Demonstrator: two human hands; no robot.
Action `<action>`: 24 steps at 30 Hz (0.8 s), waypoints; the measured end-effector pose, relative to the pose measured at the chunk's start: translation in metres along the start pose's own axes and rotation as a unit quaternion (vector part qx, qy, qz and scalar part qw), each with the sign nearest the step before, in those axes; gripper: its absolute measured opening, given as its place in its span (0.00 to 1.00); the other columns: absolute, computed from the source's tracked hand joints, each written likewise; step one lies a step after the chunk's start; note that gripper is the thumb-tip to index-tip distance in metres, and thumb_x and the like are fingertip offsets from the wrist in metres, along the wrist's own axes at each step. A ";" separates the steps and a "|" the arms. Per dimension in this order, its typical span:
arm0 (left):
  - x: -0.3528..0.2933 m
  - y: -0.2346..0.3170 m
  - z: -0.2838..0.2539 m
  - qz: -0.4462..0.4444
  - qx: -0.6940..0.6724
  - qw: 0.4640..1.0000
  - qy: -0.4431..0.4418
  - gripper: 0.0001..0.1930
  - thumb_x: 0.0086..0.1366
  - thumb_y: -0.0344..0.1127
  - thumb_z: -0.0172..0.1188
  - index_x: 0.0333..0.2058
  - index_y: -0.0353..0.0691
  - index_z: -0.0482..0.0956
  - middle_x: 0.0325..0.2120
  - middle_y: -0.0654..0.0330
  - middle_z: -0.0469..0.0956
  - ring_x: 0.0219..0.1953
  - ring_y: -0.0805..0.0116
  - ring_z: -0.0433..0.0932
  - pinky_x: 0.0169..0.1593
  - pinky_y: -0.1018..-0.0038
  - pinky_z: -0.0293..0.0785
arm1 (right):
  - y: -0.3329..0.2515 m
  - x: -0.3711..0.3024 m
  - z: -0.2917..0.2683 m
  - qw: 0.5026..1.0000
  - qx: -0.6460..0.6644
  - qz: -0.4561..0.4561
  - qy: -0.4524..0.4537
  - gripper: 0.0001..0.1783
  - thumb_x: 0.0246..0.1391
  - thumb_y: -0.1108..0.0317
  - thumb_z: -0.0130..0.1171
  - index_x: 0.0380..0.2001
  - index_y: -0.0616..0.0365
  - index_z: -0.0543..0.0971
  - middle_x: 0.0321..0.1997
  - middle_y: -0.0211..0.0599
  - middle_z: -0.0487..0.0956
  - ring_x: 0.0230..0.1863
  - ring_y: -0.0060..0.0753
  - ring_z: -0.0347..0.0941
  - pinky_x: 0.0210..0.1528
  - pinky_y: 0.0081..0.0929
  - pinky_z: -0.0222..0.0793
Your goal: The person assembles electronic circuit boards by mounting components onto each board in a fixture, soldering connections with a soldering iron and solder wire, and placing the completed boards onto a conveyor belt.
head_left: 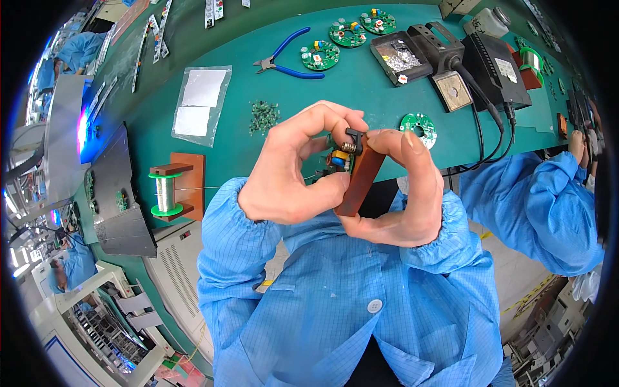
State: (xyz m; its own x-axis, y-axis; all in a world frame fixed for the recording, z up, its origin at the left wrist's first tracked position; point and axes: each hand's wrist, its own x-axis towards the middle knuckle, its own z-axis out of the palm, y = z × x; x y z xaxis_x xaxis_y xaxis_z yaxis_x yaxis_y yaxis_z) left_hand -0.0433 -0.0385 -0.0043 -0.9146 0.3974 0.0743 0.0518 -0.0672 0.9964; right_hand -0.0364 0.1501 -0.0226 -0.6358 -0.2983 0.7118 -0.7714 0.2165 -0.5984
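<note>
Close to my body, my left hand curls its fingers and thumb around a small circuit board with components, among them a yellow-and-blue part and a coil. The board is pressed up against a brown block, tilted, which my right hand grips by its ends between fingers and thumb. Much of the board is hidden behind my left fingers. From a green-ended spool of solder wire on a brown stand, a thin strand runs to my left hand; whether my fingers pinch it I cannot tell.
Beyond my hands lie small green parts, a plastic bag, blue-handled cutters and several round green boards. At right are one more round board, a soldering iron stand, its black station and another person's blue sleeve.
</note>
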 end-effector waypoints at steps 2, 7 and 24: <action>0.000 0.002 0.002 -0.005 0.001 1.000 0.002 0.20 0.44 0.20 0.55 0.40 0.32 0.70 0.50 0.51 0.72 0.64 0.54 0.66 0.59 0.64 0.69 | 0.000 0.000 0.000 1.000 -0.005 -0.002 0.001 0.52 0.23 0.79 0.71 0.61 0.66 0.65 0.45 0.51 0.77 0.41 0.52 0.79 0.42 0.39 0.78; 0.003 0.006 0.005 -0.059 -0.010 0.998 0.025 0.28 0.43 0.15 0.51 0.48 0.33 0.66 0.47 0.55 0.72 0.59 0.61 0.70 0.58 0.68 0.70 | 0.000 0.003 -0.003 0.999 -0.012 -0.004 -0.045 0.51 0.21 0.80 0.71 0.59 0.66 0.68 0.45 0.49 0.78 0.43 0.52 0.78 0.42 0.39 0.79; 0.005 0.001 -0.001 -0.041 0.010 0.998 -0.056 0.25 0.47 0.22 0.55 0.48 0.36 0.69 0.43 0.58 0.71 0.49 0.66 0.72 0.51 0.67 0.72 | 0.007 -0.003 -0.001 0.997 -0.028 -0.039 -0.058 0.58 0.23 0.77 0.73 0.65 0.63 0.58 0.44 0.50 0.77 0.40 0.49 0.78 0.39 0.39 0.79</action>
State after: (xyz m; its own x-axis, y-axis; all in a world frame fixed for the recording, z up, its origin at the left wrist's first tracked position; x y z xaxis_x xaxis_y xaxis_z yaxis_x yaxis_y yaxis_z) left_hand -0.0486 -0.0378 -0.0026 -0.8661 0.4998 -0.0053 -0.0133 -0.0125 0.9998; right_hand -0.0400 0.1533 -0.0288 -0.5689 -0.4206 0.7067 -0.8209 0.2390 -0.5186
